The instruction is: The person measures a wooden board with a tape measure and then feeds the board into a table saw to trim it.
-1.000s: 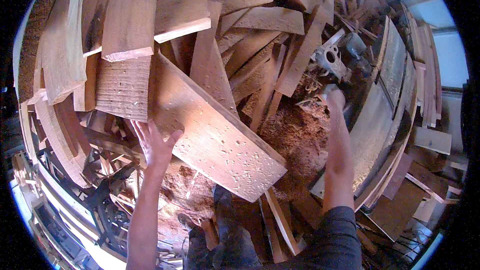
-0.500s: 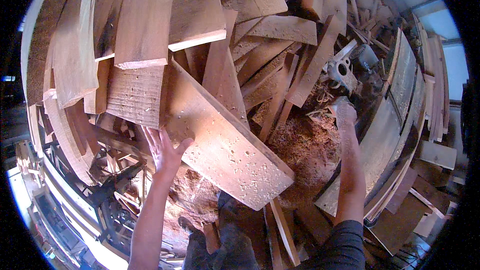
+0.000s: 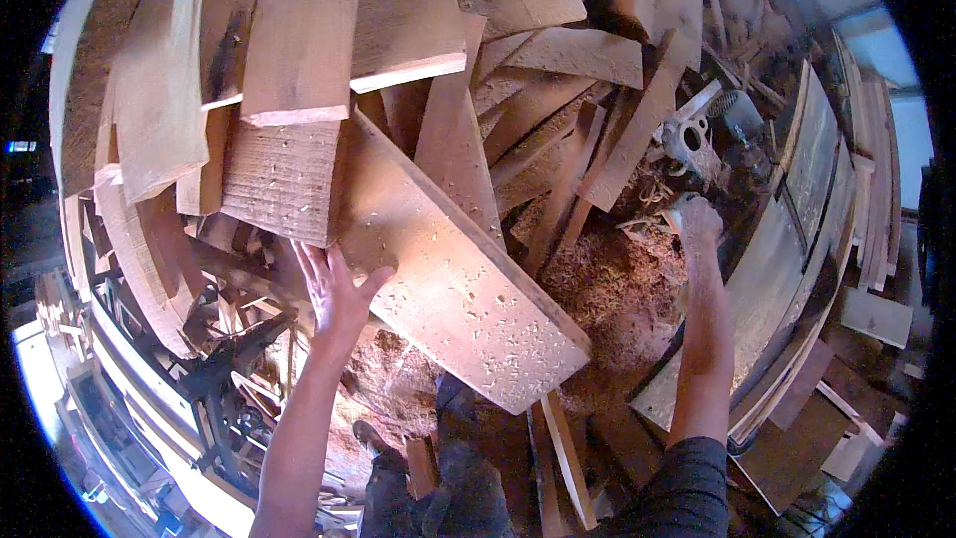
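Observation:
My left hand (image 3: 337, 291) has its fingers and thumb spread, with the fingertips at the lower edge of a thick rough-sawn board (image 3: 281, 179). Beside its thumb lies a wide smooth plank (image 3: 463, 284), slanting down to the right and dotted with wood chips. Over to the right, my right hand (image 3: 701, 220) is closed low above the shavings; a small pale edge shows at its fingers, too little to name. Just beyond that hand sits a dusty metal machine part (image 3: 689, 139) with a round opening, next to a motor-like cylinder (image 3: 735, 112).
Several stacked boards (image 3: 304, 30) overhang at the upper left. Loose offcuts (image 3: 573, 55) lie jumbled in the middle, above a heap of reddish shavings (image 3: 622, 274). Long slabs (image 3: 782, 249) lean along the right. My shoe (image 3: 368, 436) stands on the sawdust below.
The whole view has shifted slightly, so the boards appear a little farther right. My left hand stays at the board's edge; my right hand stays closed near the metal part.

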